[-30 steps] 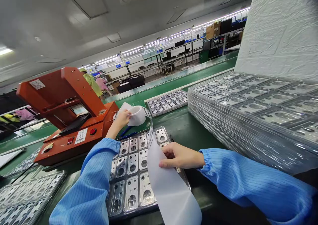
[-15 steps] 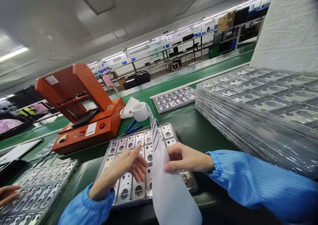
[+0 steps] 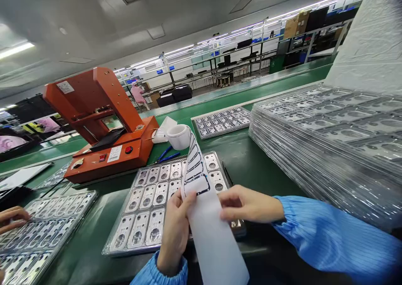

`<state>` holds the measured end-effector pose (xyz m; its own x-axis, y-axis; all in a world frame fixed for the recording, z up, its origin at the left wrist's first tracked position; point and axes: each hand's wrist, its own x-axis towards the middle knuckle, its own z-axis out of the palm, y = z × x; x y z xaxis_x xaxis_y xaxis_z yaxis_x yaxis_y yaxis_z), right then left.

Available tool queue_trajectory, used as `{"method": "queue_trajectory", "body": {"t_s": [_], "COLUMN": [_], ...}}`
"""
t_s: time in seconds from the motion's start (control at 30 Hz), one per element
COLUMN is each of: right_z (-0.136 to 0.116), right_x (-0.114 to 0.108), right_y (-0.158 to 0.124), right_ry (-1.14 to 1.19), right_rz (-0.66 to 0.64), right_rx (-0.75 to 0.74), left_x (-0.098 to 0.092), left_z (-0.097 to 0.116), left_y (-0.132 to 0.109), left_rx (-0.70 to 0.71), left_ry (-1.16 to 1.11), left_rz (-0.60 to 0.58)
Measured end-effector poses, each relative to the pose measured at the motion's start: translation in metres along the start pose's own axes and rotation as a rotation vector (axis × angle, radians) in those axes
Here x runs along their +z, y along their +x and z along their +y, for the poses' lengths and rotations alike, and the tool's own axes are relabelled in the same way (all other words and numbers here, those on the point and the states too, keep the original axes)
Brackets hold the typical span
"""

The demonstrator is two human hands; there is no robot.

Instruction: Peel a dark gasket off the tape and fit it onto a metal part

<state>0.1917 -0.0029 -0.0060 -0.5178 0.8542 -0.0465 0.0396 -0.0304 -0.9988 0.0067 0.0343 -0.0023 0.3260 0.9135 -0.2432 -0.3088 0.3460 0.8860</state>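
A long white backing strip of black-outlined adhesive stickers (image 3: 210,234) runs from near a white roll (image 3: 178,138) down past the lower edge of the view. My left hand (image 3: 174,226) grips its left edge, thumb on the front just below the lowest black frame-shaped sticker (image 3: 197,185). At the right edge, my right hand (image 3: 251,204) is closed in a pinch, with some fingertips hidden. Beneath the strip lies a clear plastic tray (image 3: 147,248) with rows of silver metal plates (image 3: 137,230), each with a round hole. The strip covers part of the tray.
An orange press (image 3: 125,146) stands at back left, near blue-handled pliers (image 3: 168,156). Tall stacked trays (image 3: 282,151) rise at right; a smaller filled tray (image 3: 221,123) lies behind. At far left another person's hand (image 3: 14,218) is over another tray (image 3: 72,230).
My left hand, previously apart with fingers spread over the tray, has moved right and taken hold of the strip. The strip has turned so its stickers face me more. My right hand stays at its right edge.
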Motion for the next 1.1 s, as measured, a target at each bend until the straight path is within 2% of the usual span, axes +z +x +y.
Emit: {"method": "queue_trajectory", "body": {"t_s": [0.1, 0.17, 0.3, 0.4, 0.5, 0.67, 0.8, 0.97, 1.1], "right_z": [-0.002, -0.003, -0.002, 0.0, 0.002, 0.006, 0.009, 0.011, 0.01], "right_x": [0.002, 0.006, 0.018, 0.023, 0.024, 0.022, 0.023, 0.022, 0.022], "right_y": [0.002, 0.004, 0.006, 0.004, 0.003, 0.002, 0.002, 0.002, 0.001], "right_ry": [0.013, -0.034, -0.22, -0.257, -0.222, -0.14, -0.123, -0.061, -0.088], "right_rz": [0.315, 0.475, 0.61, 0.688, 0.744, 0.843, 0.896, 0.885, 0.903], "right_rx": [-0.071, -0.152, -0.222, -0.236, -0.247, -0.229, -0.181, -0.129, -0.127], "left_x": [-0.01, -0.012, -0.001, 0.013, 0.02, 0.016, 0.015, 0.016, 0.015], "left_z": [-0.008, -0.014, -0.019, -0.013, -0.008, -0.015, -0.019, -0.018, -0.02], "left_y": [-0.003, -0.006, -0.012, -0.014, -0.009, 0.005, 0.007, 0.005, 0.006], "left_rx": [0.118, 0.162, 0.182, 0.205, 0.215, 0.158, 0.131, 0.098, 0.148], "left_ry": [0.203, 0.281, 0.307, 0.233, 0.187, 0.31, 0.281, 0.33, 0.432], "left_rz": [-0.014, 0.029, 0.118, 0.107, 0.032, 0.023, 0.01, 0.014, 0.094]}}
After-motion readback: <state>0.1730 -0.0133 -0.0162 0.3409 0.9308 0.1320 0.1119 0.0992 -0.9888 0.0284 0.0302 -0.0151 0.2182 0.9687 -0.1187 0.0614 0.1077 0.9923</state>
